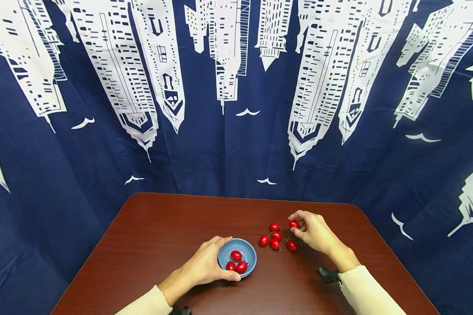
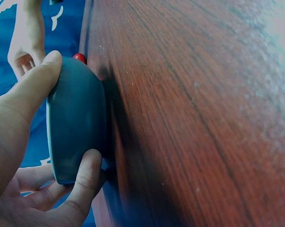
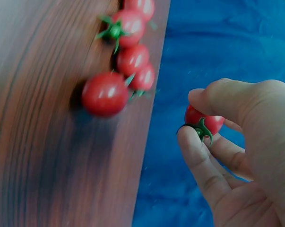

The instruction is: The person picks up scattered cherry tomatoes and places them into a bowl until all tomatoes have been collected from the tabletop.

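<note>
A blue bowl (image 1: pixel 252 253) stands on the table with 3 cherry tomatoes (image 1: pixel 236 255) inside. My left hand (image 1: pixel 210 262) grips the bowl from its left side; in the left wrist view the thumb and fingers curve round its wall (image 2: pixel 78 118). To the right, my right hand (image 1: pixel 313 229) pinches one cherry tomato (image 1: pixel 294 224) between thumb and fingers. That tomato (image 3: pixel 206 120), with its green stem, hangs above the table in the right wrist view. Several loose cherry tomatoes (image 1: pixel 276 236) lie between the bowl and my right hand.
The brown wooden table (image 1: pixel 161 232) has rounded far corners. Behind it hangs a dark blue curtain (image 1: pixel 228 153) printed with white buildings. A dark strap (image 1: pixel 328 275) circles the right wrist below a cream sleeve (image 1: pixel 368 291).
</note>
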The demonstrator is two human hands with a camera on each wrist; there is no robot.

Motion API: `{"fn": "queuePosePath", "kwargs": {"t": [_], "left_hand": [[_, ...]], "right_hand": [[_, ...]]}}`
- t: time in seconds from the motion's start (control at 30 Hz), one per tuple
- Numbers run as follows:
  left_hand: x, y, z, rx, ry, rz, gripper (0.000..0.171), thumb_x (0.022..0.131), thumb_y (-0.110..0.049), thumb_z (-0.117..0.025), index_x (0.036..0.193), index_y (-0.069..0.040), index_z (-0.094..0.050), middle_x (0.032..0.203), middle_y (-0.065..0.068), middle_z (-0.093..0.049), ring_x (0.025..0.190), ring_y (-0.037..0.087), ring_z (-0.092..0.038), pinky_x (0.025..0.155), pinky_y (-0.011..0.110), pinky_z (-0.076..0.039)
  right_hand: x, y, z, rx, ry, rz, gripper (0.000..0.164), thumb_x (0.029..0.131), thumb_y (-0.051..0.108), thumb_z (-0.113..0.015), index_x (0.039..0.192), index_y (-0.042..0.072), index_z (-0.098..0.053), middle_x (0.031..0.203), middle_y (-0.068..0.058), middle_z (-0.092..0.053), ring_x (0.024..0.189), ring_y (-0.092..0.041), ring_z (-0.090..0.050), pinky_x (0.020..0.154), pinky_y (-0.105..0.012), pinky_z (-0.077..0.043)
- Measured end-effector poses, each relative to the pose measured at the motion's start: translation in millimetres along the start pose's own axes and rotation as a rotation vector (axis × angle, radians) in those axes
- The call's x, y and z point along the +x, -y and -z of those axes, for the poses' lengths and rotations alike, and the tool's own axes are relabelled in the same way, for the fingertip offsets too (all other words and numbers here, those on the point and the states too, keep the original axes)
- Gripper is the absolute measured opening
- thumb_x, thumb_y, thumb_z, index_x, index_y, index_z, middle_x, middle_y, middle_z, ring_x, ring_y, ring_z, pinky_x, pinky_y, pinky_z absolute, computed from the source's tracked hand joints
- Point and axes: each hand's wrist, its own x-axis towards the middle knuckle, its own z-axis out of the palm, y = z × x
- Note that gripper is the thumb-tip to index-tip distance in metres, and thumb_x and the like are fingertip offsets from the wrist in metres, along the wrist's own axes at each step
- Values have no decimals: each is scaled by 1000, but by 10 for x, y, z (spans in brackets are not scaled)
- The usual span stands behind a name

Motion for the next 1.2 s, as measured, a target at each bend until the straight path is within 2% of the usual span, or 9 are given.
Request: {"fn": "queuePosePath", "kwargs": {"t": [0.27, 0.57, 0.93, 1.2], "left_hand": [[11, -3, 0, 0, -1, 0, 110, 72, -53, -112, 160, -5, -67, 141, 7, -76, 127, 33, -70, 105, 42, -64], [18, -8, -3, 7, 6, 15, 111, 72, -54, -111, 161, -7, -67, 140, 6, -76, 126, 30, -70, 105, 42, -64], [58, -12, 1, 3, 0, 11, 110, 73, -54, -111, 161, -7, -66, 142, 8, -76, 128, 31, -71, 107, 45, -64], [21, -15, -15, -9, 10, 27, 111, 73, -54, -111, 162, -5, -65, 143, 9, -75, 127, 30, -72, 107, 43, -64]], "right_hand": [[12, 257, -57, 6, 1, 55, 29, 92, -3, -93, 118, 5, -83, 101, -1, -79, 82, 0, -67, 73, -22, -62], [17, 450, -130, 37, 12, 103, 31, 93, -2, -93, 121, 4, -84, 109, -2, -81, 88, -9, -74, 79, -26, -67], [46, 713, -214, 61, 40, 185, 34, 93, 0, -95, 124, 6, -83, 111, -1, -82, 91, -12, -77, 82, -29, -69], [52, 858, -319, 73, 82, 242, 31, 95, 3, -94, 123, 9, -82, 110, -1, -83, 92, -14, -78, 82, -30, -70]]}}
